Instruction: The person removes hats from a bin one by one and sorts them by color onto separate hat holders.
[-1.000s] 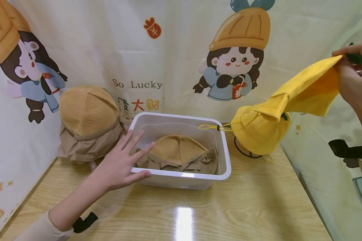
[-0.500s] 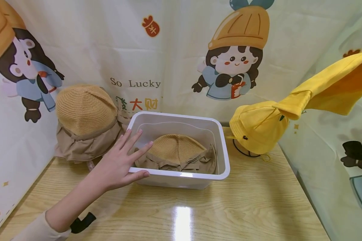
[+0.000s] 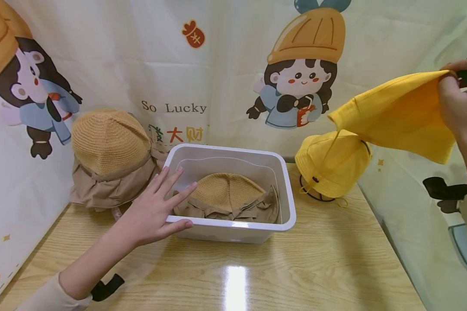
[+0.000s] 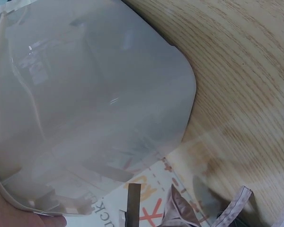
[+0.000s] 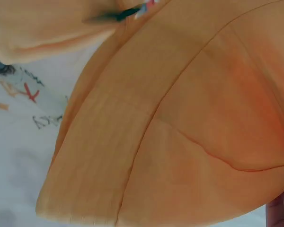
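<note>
My right hand [image 3: 465, 106] pinches a yellow bucket hat [image 3: 401, 110] by its crown, at the right of the head view. The hat hangs tilted, and it fills most of the right wrist view. Just below it, a second yellow bucket hat [image 3: 340, 164] sits on a black wire stand [image 3: 319, 198]. My left hand [image 3: 151, 214], fingers spread, rests on the left end of a light plastic bin [image 3: 225, 234]. Inside the bin lies a tan woven hat [image 3: 227, 192] with a brown fabric brim. The bin's outer wall [image 4: 99, 85] dominates the left wrist view.
Another tan woven hat [image 3: 107, 142] with a brown fabric brim stands left of the bin. All this is on a wood-grain table [image 3: 295, 268]. A printed cloth [image 3: 229, 86] hangs behind and at both sides.
My right hand swung right, partly out of the head view, then came back left. The held hat's brim now hangs higher above the other yellow hat. My left hand stays on the bin.
</note>
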A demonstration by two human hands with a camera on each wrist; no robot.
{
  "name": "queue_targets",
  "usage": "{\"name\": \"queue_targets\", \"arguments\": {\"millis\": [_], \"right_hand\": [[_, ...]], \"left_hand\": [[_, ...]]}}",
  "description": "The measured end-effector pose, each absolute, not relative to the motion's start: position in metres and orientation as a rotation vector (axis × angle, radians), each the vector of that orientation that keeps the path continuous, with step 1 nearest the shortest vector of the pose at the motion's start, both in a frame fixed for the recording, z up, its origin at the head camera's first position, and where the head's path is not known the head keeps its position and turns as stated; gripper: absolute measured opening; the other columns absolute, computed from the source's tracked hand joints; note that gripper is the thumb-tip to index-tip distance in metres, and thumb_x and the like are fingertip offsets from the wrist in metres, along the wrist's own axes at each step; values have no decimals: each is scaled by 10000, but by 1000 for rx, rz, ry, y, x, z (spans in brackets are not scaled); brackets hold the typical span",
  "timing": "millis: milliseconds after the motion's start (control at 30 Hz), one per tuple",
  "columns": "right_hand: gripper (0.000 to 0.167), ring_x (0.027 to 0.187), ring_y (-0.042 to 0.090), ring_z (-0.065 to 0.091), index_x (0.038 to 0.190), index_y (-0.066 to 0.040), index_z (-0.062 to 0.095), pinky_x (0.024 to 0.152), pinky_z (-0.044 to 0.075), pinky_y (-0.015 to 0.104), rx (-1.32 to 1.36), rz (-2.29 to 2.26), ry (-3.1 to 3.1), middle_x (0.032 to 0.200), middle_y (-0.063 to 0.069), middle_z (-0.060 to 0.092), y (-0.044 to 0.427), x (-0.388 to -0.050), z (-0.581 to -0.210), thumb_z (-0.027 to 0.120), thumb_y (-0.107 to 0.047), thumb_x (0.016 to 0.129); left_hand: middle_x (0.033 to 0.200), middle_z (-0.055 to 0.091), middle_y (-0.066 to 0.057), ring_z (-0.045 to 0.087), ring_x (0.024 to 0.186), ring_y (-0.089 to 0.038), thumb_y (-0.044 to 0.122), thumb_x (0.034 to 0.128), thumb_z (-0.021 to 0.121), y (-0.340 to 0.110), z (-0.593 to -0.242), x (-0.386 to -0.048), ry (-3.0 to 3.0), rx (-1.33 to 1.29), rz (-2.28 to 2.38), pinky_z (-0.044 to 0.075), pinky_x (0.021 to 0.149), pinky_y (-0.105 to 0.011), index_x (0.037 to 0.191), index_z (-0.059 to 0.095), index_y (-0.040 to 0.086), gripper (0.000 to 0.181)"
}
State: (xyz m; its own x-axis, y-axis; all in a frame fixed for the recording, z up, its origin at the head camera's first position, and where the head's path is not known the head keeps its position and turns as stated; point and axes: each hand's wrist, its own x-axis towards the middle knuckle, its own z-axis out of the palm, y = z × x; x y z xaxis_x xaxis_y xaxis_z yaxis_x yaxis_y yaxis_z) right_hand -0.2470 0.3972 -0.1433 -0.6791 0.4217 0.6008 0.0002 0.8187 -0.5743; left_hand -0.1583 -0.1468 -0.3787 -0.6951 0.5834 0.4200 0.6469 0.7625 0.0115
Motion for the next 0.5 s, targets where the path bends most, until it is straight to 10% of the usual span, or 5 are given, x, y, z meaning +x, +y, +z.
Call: {"name": "queue_targets", "arguments": {"millis": [233, 500], "right_hand": [[164, 732, -121, 400, 936, -443, 568, 559, 312, 34, -221, 703, -2364, 859, -317, 426, 394, -239, -145, 552, -280, 946], [374, 638, -261, 365, 1043, -37, 768, 562, 264, 99, 29, 467, -2361, 693, -492, 402, 382, -230, -169, 580, -321, 889]], "left_hand": [[1664, 175, -87, 56, 1514, -460, 633, 904, 596, -149, -363, -156, -2823, -914, -415, 169, 1185, -612, 1599, 204, 340, 850], [1638, 264, -16, 212, 1506, -352, 490, 975, 591, -137, -330, -164, -2886, -994, -763, 237, 1147, -637, 1600, 184, 335, 762]]}}
